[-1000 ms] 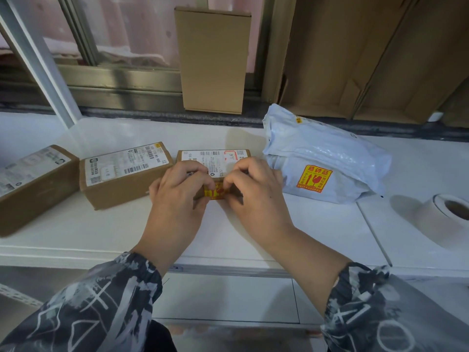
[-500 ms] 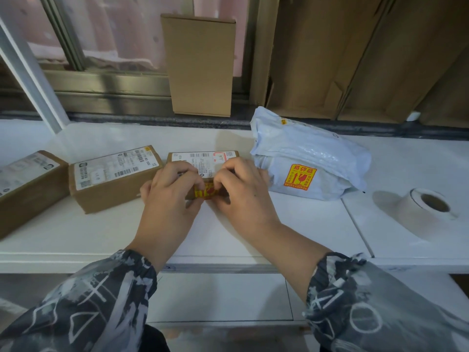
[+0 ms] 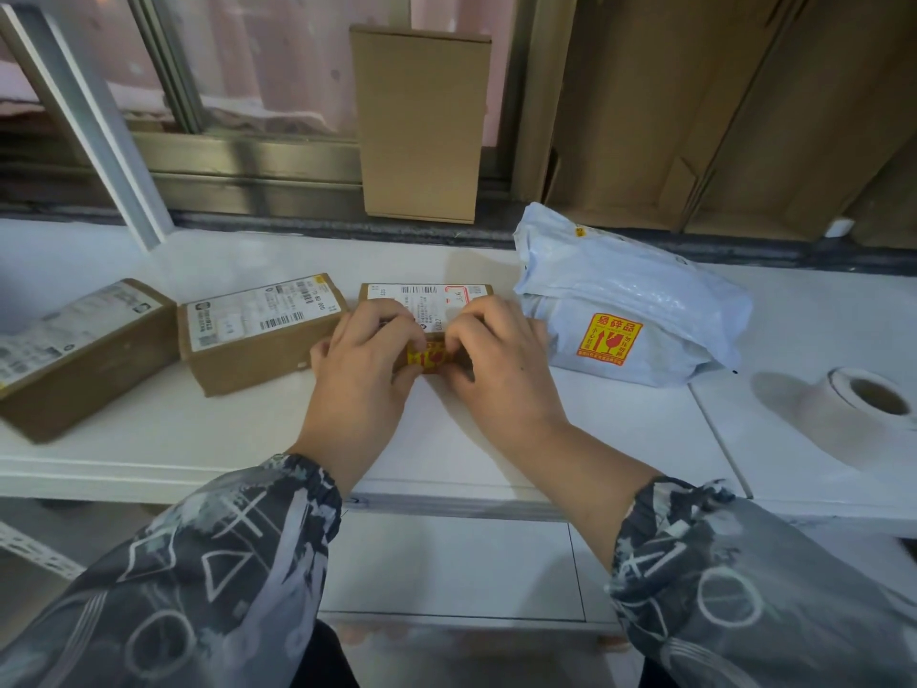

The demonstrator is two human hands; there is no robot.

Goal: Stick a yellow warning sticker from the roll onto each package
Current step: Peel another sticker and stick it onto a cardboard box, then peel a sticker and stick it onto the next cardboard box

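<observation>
A small brown box (image 3: 426, 294) with a white label lies at the middle of the white counter (image 3: 496, 429). On its front face sits a yellow warning sticker (image 3: 430, 357). My left hand (image 3: 362, 365) and my right hand (image 3: 493, 365) grip the box from either side, fingers curled over its top edge, fingertips at the sticker's ends. The front of the box is mostly hidden behind them. A grey mailer bag (image 3: 640, 295) to the right carries a yellow sticker (image 3: 609, 340). The sticker roll (image 3: 863, 404) lies at the far right.
Two larger brown boxes, one (image 3: 263, 335) beside the small box and one (image 3: 79, 355) at the far left, lie on the counter. A flat cardboard piece (image 3: 419, 126) leans on the window frame. Folded cartons (image 3: 694, 106) stand at the back right.
Both hands stay on the small box with the sticker between them. The view has shifted slightly; nothing else has moved.
</observation>
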